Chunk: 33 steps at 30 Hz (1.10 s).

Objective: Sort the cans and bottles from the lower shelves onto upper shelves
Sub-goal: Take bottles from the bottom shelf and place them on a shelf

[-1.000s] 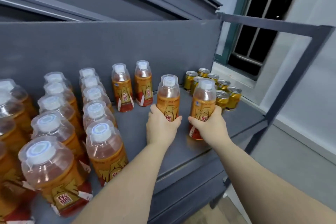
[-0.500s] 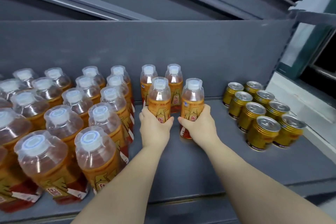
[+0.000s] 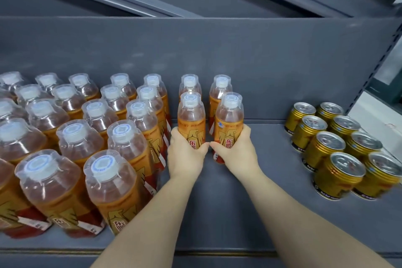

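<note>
Upright, two orange-drink bottles (image 3: pixel 191 119) stand in both hands' grip (image 3: pixel 186 154).

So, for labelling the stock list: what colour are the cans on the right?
Gold cans with silver tops, clearest in the head view.

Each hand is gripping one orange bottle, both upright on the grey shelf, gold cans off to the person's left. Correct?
Not quite. In the head view the gold cans stand to the person's right. The rest holds: left hand and right hand each grip an upright orange bottle on the grey shelf.
</note>
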Each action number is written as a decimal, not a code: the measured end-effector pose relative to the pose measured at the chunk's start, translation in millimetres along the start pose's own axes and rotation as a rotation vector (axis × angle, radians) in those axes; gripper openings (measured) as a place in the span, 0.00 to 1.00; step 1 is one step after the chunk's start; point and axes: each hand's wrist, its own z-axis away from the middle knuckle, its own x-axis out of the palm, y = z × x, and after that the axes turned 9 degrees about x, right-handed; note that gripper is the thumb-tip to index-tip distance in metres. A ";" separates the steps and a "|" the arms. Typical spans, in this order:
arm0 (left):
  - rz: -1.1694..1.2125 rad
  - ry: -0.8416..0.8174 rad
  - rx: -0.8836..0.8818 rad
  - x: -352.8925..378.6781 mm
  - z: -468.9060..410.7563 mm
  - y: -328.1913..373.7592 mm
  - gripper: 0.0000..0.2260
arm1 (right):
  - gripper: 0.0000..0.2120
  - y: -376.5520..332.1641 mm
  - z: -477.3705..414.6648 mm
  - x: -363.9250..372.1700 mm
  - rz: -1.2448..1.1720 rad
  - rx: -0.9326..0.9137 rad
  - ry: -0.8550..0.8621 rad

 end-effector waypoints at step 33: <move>0.044 -0.016 -0.032 11.5 -27.9 -4.7 0.40 | 0.33 0.4 -30.2 21.4 0.000 0.016 0.007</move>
